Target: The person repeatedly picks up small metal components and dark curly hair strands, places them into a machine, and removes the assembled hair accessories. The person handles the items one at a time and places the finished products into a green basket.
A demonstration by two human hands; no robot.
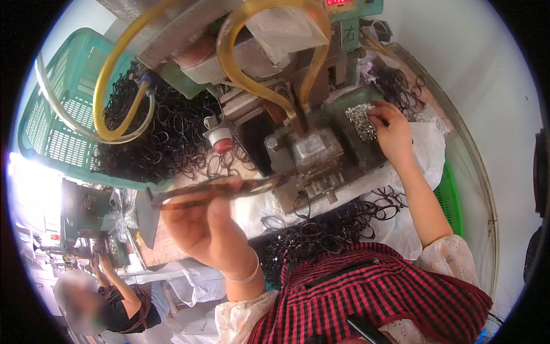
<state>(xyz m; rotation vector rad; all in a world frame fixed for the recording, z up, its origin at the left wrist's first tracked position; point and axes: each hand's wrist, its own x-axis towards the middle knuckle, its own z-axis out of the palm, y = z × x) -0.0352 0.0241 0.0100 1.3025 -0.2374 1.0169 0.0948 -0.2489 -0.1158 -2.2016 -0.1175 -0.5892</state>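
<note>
My left hand (197, 226) is raised in front of the bench, its fingers closed on a dark brown eyeglass frame (252, 184) that is smeared by motion. On the right, my right hand (392, 129) reaches to a heap of tiny silvery metal parts (361, 121) on a green metal surface. Its fingertips are curled together at the heap's edge, and whatever they pinch is too small to make out. Between the hands stands a press machine (303, 86) with a metal block (312, 148) under its head.
A green plastic basket (63, 123) of black eyeglass frames (154, 126) stands left. More frames (338, 226) pile up near my checked apron (355, 286). A red button (222, 143) and yellow hoses (229, 46) are close by. Another person (123, 298) works at far left.
</note>
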